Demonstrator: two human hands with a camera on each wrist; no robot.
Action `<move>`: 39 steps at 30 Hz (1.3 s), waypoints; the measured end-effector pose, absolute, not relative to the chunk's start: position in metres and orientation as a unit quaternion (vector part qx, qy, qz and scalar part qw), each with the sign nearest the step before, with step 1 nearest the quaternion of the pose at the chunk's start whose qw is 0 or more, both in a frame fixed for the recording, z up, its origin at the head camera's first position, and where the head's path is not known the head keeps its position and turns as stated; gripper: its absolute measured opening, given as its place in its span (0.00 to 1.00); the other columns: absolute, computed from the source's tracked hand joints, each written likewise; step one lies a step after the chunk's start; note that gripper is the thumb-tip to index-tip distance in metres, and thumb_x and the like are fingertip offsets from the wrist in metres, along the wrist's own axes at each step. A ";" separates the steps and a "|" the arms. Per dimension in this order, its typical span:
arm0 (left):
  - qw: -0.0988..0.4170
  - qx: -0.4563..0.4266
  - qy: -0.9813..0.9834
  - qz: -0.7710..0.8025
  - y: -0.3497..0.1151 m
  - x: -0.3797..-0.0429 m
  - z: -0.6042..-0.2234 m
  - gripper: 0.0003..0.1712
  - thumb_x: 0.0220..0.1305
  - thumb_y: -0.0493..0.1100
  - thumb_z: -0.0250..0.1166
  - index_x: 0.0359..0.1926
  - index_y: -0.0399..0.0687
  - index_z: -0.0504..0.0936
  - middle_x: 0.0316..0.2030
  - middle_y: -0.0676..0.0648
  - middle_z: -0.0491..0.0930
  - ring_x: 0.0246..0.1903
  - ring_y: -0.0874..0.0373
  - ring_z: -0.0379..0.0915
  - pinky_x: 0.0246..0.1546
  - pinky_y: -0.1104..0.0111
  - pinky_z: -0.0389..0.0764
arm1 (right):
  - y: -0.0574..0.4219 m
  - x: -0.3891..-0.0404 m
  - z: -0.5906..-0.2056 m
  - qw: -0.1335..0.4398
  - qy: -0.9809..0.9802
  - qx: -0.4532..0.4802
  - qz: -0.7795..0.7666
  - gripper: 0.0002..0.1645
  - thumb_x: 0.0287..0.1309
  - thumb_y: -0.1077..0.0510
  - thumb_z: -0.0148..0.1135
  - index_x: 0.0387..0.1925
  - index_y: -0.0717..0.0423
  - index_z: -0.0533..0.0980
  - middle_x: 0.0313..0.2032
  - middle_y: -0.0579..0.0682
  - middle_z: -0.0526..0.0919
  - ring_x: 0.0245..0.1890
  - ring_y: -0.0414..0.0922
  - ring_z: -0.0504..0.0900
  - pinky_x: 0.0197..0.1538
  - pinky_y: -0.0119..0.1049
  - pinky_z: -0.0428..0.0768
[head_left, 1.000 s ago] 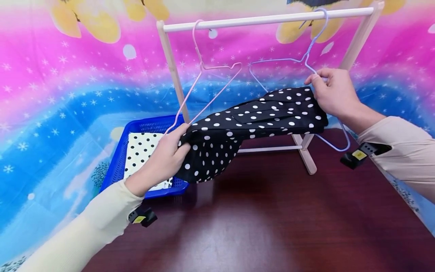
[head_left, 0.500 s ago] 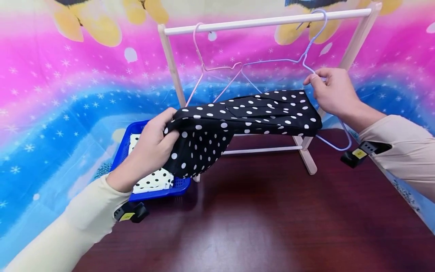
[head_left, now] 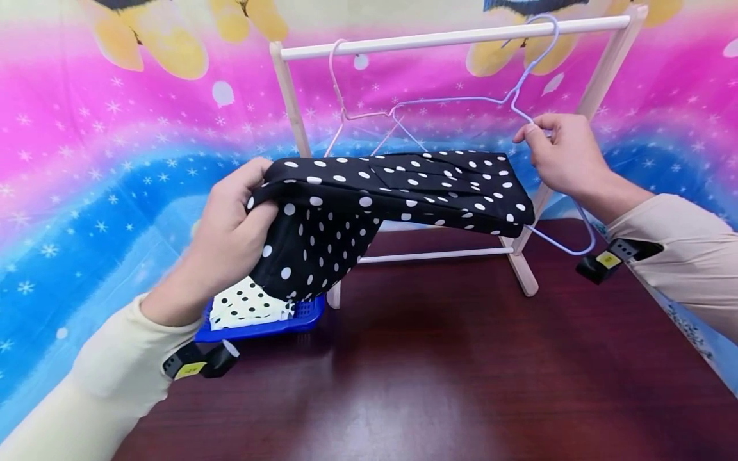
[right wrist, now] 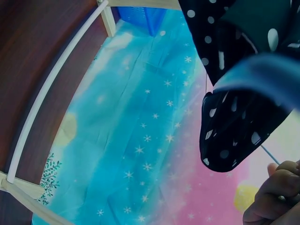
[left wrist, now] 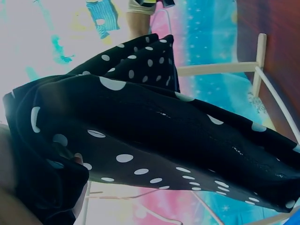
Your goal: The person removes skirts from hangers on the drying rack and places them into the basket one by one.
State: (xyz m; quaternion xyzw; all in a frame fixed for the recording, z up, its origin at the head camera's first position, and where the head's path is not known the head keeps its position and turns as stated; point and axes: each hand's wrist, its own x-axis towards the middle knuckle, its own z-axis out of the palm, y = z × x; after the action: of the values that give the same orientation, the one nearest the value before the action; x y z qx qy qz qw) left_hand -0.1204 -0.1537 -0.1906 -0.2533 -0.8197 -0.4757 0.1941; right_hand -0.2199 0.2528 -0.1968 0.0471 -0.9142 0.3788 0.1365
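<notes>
A folded black garment with white polka dots (head_left: 403, 182) stretches across the head view, its left part drooping in a fold. My left hand (head_left: 233, 221) pinches its left end between thumb and fingers. The right hand (head_left: 567, 150) grips the right arm of a lilac-blue wire hanger (head_left: 455, 99), which is hooked on a rack's top bar. The hanger's lower right corner shows beyond the garment's right end; the rest of its lower part is hidden behind the cloth. In the right wrist view, the right hand (right wrist: 276, 194) is apart from the garment (right wrist: 229, 136).
A wooden rack (head_left: 461, 38) stands on the dark red table (head_left: 438, 358). A pink hanger (head_left: 337, 89) hangs at its left, partly covered by the garment. Behind the left hand sits a blue basket (head_left: 259, 330) with a white black-dotted cloth (head_left: 248, 307) inside.
My left hand has moved left and up, drawing the garment leftward, away from the right hand. The blue hanger's left end has shifted left. The right hand has barely moved.
</notes>
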 end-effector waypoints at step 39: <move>0.152 -0.120 -0.812 -0.551 -0.221 -0.125 -0.230 0.19 0.71 0.29 0.48 0.37 0.51 0.84 0.29 0.56 0.80 0.17 0.68 0.75 0.16 0.74 0.75 | 0.287 -0.219 -0.195 0.136 -0.903 0.003 0.407 0.16 0.77 0.49 0.44 0.44 0.43 0.80 0.13 0.39 0.72 0.11 0.38 0.62 0.13 0.35 0.58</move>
State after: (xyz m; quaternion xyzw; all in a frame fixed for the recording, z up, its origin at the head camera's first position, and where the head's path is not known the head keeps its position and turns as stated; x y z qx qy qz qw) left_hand -0.1248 -0.2214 -0.2298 -0.1204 -0.8117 -0.5510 0.1520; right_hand -0.2192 0.2873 -0.1951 0.0035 -0.9032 0.4069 0.1364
